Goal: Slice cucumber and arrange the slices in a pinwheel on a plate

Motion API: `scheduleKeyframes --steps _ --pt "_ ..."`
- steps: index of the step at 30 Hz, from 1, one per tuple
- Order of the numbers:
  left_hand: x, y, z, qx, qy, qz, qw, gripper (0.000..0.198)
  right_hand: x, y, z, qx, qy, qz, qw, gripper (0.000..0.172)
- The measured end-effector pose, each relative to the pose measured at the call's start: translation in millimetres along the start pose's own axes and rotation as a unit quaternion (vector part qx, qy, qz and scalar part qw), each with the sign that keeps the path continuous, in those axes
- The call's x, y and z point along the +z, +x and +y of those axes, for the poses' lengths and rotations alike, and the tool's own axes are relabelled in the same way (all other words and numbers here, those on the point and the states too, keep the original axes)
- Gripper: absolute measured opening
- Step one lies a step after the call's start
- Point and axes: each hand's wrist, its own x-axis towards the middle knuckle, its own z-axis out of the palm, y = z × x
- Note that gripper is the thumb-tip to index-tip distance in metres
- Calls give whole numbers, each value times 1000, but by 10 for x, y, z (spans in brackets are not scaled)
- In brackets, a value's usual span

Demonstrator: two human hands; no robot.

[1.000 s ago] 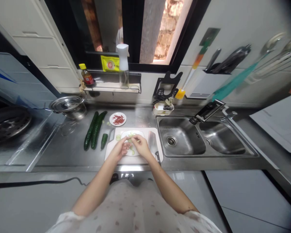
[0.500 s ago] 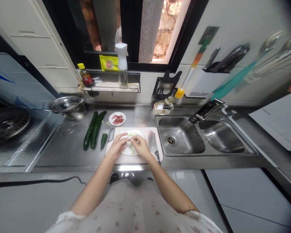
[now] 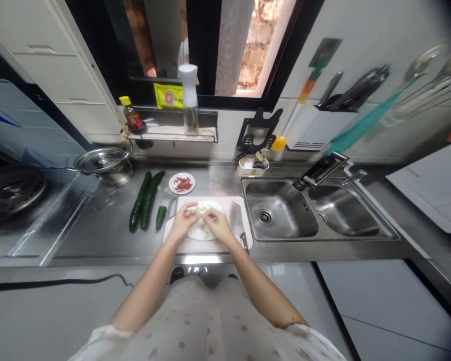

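Note:
My left hand [image 3: 183, 224] and my right hand [image 3: 217, 224] meet over a white plate [image 3: 199, 233] that lies on a white cutting board [image 3: 206, 245]. Their fingertips pinch together on a pale green cucumber slice [image 3: 200, 211]. More cucumber slices [image 3: 204, 230] lie on the plate. A cleaver [image 3: 237, 223] rests on the board just right of my right hand. Two whole cucumbers [image 3: 146, 200] and a short cucumber end [image 3: 161, 217] lie on the steel counter left of the board.
A small dish of chopped red chilli [image 3: 182, 183] sits behind the board. A lidded steel pot [image 3: 105, 164] stands at the back left, a double sink [image 3: 311, 213] with its tap to the right. Bottles stand on the shelf [image 3: 173, 131] under the window.
Both hands have shifted a little toward the far side of the plate, still pinched together on a slice. Nothing else has moved.

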Motion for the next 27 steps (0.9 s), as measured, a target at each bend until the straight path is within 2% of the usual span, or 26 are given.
scheduleKeyframes --steps 9,17,23,25,27 --pt "6 43 -64 75 63 -2 995 47 7 20 54 24 10 -1 1000 12" --pt "21 36 -69 99 100 13 990 41 -11 19 74 43 13 -5 999 12" --pt "3 37 -150 111 133 27 985 35 3 1 152 112 52 -31 992 10" --pt "-10 43 -197 108 136 33 984 32 -5 1 192 108 42 -38 993 12" --pt "-26 52 -248 103 136 44 984 29 -29 7 231 75 -7 -28 997 13"
